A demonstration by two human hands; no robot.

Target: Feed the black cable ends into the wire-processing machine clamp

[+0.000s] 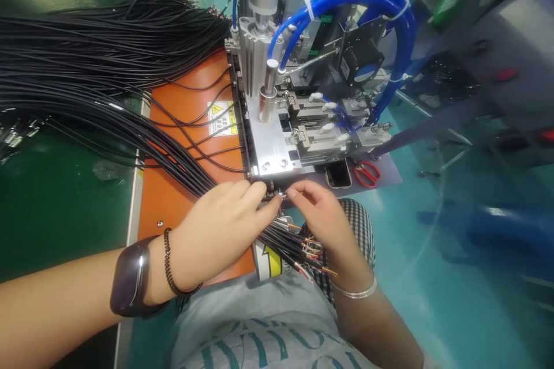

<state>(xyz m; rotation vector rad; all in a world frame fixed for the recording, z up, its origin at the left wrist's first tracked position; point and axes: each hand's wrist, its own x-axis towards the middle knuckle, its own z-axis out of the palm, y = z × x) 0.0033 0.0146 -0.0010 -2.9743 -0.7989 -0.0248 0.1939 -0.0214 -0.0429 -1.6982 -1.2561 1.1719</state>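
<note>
Close pinch at frame centre on a small shiny tip [282, 194].
Lying just left of the right hand [319, 207], with its thumb and forefinger pressed together on it; also just beside the thumb tip of the left hand [227, 219], whose own grip is impossible to tell. About equally near both hands; long axis too small to make out. Slanting beneath the left palm from upper left to lower centre: black cables [190, 176].

1 head-worn camera, facing forward and down (near, above orange work surface [167, 199]).
</note>
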